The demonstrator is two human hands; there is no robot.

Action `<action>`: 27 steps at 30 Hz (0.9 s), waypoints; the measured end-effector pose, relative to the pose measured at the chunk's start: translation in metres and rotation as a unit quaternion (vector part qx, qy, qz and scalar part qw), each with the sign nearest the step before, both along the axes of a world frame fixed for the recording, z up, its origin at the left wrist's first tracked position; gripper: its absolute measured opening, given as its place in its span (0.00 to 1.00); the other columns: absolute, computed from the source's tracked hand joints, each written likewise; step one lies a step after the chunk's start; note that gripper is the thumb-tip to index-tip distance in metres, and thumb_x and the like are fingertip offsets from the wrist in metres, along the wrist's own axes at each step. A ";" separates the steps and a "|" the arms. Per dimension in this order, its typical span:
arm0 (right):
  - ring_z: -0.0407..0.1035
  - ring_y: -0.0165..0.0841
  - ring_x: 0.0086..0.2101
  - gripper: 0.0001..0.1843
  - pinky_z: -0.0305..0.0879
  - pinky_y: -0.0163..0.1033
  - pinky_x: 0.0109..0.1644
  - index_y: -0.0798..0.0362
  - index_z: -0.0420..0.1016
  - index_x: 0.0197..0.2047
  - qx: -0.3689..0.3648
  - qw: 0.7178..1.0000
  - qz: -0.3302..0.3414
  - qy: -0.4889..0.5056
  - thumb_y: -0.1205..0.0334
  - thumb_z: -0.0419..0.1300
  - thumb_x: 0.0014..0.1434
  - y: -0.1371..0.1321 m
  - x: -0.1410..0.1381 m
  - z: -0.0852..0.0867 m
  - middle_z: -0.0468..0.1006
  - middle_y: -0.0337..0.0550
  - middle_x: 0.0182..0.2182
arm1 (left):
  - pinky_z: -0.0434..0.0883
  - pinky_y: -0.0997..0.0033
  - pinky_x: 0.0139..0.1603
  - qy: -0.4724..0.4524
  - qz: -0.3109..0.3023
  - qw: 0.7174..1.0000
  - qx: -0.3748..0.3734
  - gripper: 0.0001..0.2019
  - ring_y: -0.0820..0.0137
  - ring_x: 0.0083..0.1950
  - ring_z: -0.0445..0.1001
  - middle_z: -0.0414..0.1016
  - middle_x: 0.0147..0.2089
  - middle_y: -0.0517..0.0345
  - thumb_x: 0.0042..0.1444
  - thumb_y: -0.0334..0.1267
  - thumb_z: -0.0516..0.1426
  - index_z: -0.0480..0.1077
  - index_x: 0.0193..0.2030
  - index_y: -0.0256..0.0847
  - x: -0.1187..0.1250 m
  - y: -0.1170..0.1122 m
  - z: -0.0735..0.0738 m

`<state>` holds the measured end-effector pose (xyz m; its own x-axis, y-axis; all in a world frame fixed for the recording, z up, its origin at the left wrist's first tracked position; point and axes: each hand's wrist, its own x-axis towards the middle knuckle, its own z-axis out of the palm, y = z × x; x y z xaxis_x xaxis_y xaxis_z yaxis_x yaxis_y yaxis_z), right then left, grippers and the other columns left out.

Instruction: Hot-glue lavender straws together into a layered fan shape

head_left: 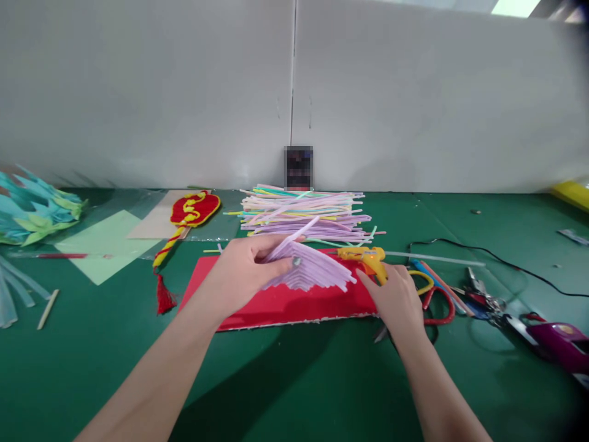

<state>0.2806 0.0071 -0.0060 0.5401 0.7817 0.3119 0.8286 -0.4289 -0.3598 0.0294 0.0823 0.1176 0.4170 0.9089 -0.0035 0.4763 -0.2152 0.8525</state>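
Observation:
My left hand (242, 270) is closed round a fan-shaped piece made of glued lilac straws (313, 270), held just above a red sheet (280, 304) on the green table. My right hand (398, 301) rests at the red sheet's right edge, fingers together, one fingertip touching the tip of the lilac piece. A yellow glue gun (368, 258) lies just behind my right hand. A pile of pastel straws (308, 212) sits behind the red sheet.
Red-handled scissors (437, 304), pliers (483, 294) and a purple tool (559, 344) lie at the right with a black cable (506, 261). At the left lie a red-and-yellow tasselled ornament (191, 212), pale paper sheets (108, 245) and a teal leafy craft (32, 205).

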 end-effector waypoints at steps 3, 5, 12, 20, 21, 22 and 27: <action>0.67 0.45 0.40 0.30 0.64 0.48 0.42 0.56 0.74 0.44 0.024 1.000 0.019 0.007 0.38 0.54 0.53 0.000 0.003 -0.002 0.71 0.52 0.38 | 0.74 0.73 0.40 -0.012 -0.036 0.999 -0.031 0.13 0.67 0.40 0.77 0.80 0.42 0.60 0.50 0.41 0.61 0.76 0.45 0.48 0.001 0.000 -0.001; 0.67 0.44 0.40 0.27 0.64 0.49 0.43 0.55 0.76 0.42 0.080 0.997 0.018 0.012 0.40 0.54 0.55 0.000 0.003 0.003 0.71 0.52 0.37 | 0.74 0.73 0.40 -0.017 -0.059 0.997 -0.050 0.13 0.67 0.40 0.77 0.80 0.42 0.61 0.50 0.41 0.60 0.77 0.44 0.48 0.001 0.001 -0.002; 0.70 0.37 0.42 0.11 0.67 0.44 0.48 0.49 0.75 0.41 0.232 0.942 0.215 0.111 0.59 0.52 0.62 -0.001 -0.016 0.033 0.76 0.46 0.39 | 0.72 0.74 0.39 -0.011 -0.148 0.978 -0.146 0.13 0.67 0.40 0.77 0.80 0.38 0.63 0.52 0.38 0.59 0.76 0.46 0.47 0.005 -0.003 -0.006; 0.70 0.37 0.48 0.15 0.66 0.46 0.52 0.47 0.71 0.51 0.152 0.911 0.354 0.149 0.59 0.55 0.61 -0.005 -0.027 0.034 0.77 0.44 0.46 | 0.71 0.75 0.40 -0.008 -0.170 0.969 -0.178 0.13 0.67 0.42 0.76 0.80 0.41 0.63 0.52 0.39 0.59 0.75 0.45 0.46 0.010 -0.004 -0.013; 0.70 0.37 0.47 0.15 0.67 0.46 0.51 0.47 0.72 0.50 0.154 0.911 0.353 0.149 0.60 0.56 0.60 -0.005 -0.027 0.033 0.78 0.44 0.44 | 0.70 0.75 0.40 -0.007 -0.172 0.969 -0.177 0.12 0.67 0.42 0.76 0.80 0.40 0.63 0.52 0.39 0.59 0.75 0.44 0.45 0.010 -0.004 -0.013; 0.71 0.37 0.45 0.14 0.67 0.45 0.51 0.47 0.72 0.49 0.158 0.910 0.352 0.151 0.60 0.57 0.60 -0.005 -0.027 0.033 0.78 0.43 0.42 | 0.70 0.75 0.39 -0.006 -0.175 0.969 -0.176 0.10 0.67 0.42 0.76 0.80 0.40 0.63 0.52 0.39 0.59 0.75 0.42 0.45 0.010 -0.004 -0.013; 0.72 0.34 0.38 0.08 0.68 0.42 0.45 0.48 0.75 0.42 0.183 0.908 0.337 0.170 0.64 0.58 0.59 -0.004 -0.029 0.033 0.79 0.40 0.35 | 0.71 0.74 0.40 -0.001 -0.172 0.968 -0.184 0.13 0.67 0.42 0.76 0.79 0.41 0.62 0.52 0.40 0.59 0.73 0.45 0.44 0.010 -0.003 -0.013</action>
<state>0.2518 0.0029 0.0272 0.0922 0.8477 0.5224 0.6721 0.3341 -0.6608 0.0395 0.0791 0.1041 0.6957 0.6531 -0.2992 0.4282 -0.0426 0.9027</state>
